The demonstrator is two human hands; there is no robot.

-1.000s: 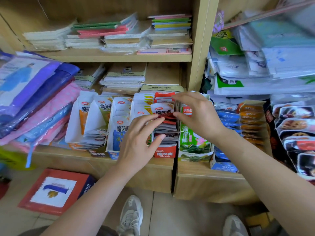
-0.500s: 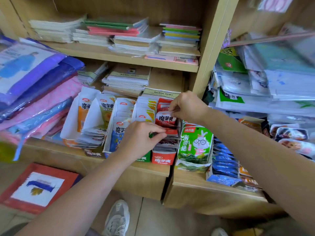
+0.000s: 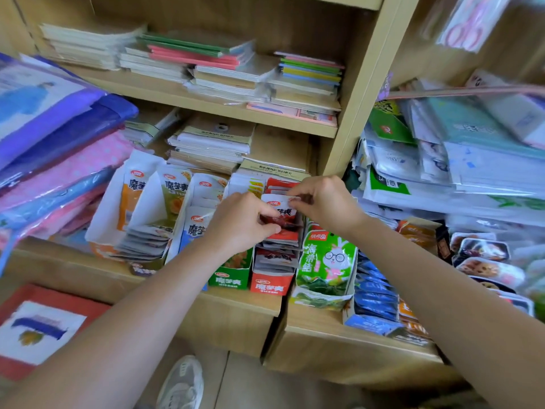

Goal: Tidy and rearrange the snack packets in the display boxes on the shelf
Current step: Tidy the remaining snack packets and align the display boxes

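1. Along the front edge of the lower shelf [image 3: 236,304], display boxes stand side by side. The red display box [image 3: 271,286] sits between the green display box [image 3: 228,279] and a green rabbit-printed pack [image 3: 326,261].
2. The left hand [image 3: 239,222] has its fingers curled and pinches the lower left part of a white-and-red snack packet [image 3: 281,208].
3. The right hand [image 3: 324,205] pinches the top right edge of the same packet between thumb and fingertips.
4. This packet stands nearly upright over the red display box, just above the stepped stack of red packets [image 3: 277,256] that fills the box.
5. Nearer the shelf's left end, tall white boxes [image 3: 138,199] hold fanned grey packets [image 3: 144,246].
6. Right of the rabbit-printed pack, blue packets [image 3: 374,292] lie in a row running towards the shelf's front edge.
7. On the upper shelf [image 3: 165,94] lie stacks of notebooks [image 3: 212,64].
8. At the far left, wrapped blue and pink packages [image 3: 53,134] are piled up.
9. Below, on the floor, are a grey shoe [image 3: 182,382] and a red-bordered book [image 3: 38,329].
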